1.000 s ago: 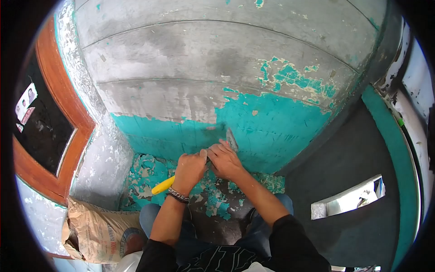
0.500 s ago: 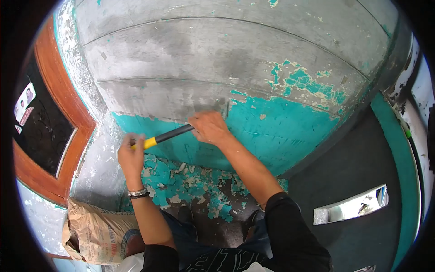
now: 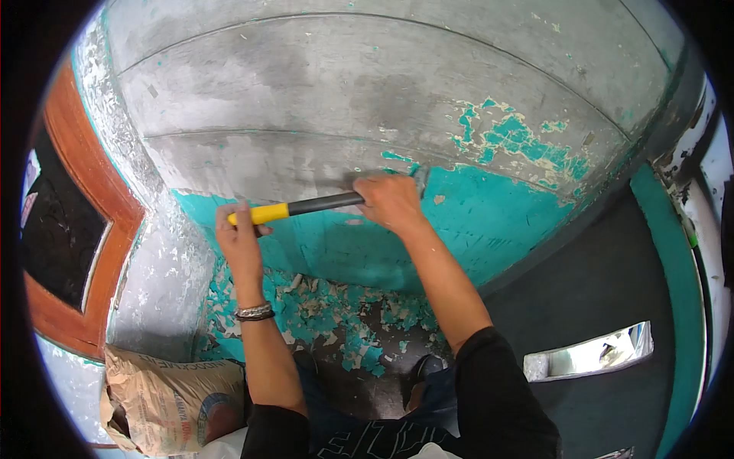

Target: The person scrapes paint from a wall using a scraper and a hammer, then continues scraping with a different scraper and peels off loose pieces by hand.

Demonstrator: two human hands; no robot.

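Note:
A long-handled scraper (image 3: 315,204), black with a yellow end, lies nearly level across the wall in front of me. My left hand (image 3: 240,236) is closed around its yellow grip, a bracelet on the wrist below. Farther along, my right hand (image 3: 390,202) wraps the black shaft close to the head. The blade (image 3: 420,177) shows just past my right knuckles, against the upper edge of the teal paint (image 3: 489,210). Above that edge the wall (image 3: 306,92) is bare grey, with a ragged teal patch (image 3: 508,138) at right.
Peeled paint flakes (image 3: 359,314) litter the floor between the wall and my feet. A brown paper sack (image 3: 172,398) stands at lower left, below a wood-framed door (image 3: 122,245). On the right is a dark panel (image 3: 581,283) with a slot-like opening (image 3: 592,353).
Both hands and the scraper have shifted right along the wall, and the shaft is now closer to level. A strip of teal near the blade has become grey. The view has moved slightly.

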